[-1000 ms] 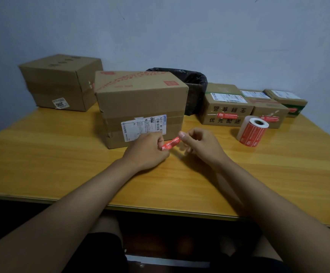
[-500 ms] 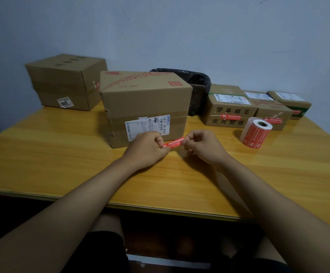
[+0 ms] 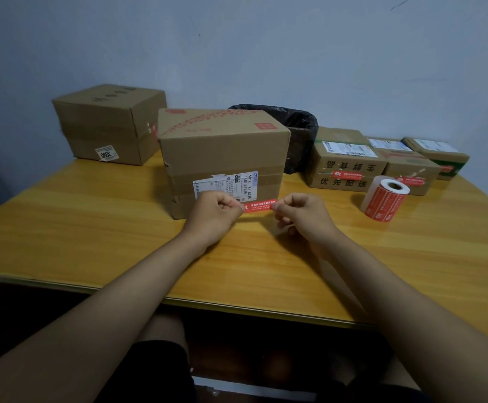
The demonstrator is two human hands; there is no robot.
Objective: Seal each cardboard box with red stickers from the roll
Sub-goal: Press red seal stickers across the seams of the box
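A red sticker [image 3: 258, 205] is stretched level between my two hands, just in front of the lower front face of a large cardboard box [image 3: 222, 149] with a white shipping label. My left hand [image 3: 215, 210] pinches the sticker's left end and my right hand [image 3: 301, 212] pinches its right end. The roll of red stickers [image 3: 384, 199] lies on its side to the right on the wooden table [image 3: 91, 228]. Whether the sticker touches the box I cannot tell.
Another large box [image 3: 107, 123] stands at the back left. Three smaller boxes [image 3: 347, 161] sit in a row at the back right, two showing red stickers on their fronts. A black-lined bin [image 3: 295, 132] stands behind the middle box.
Both hands have risen and drawn apart, pulling the sticker from a tilt to a level, stretched line close to the box front.
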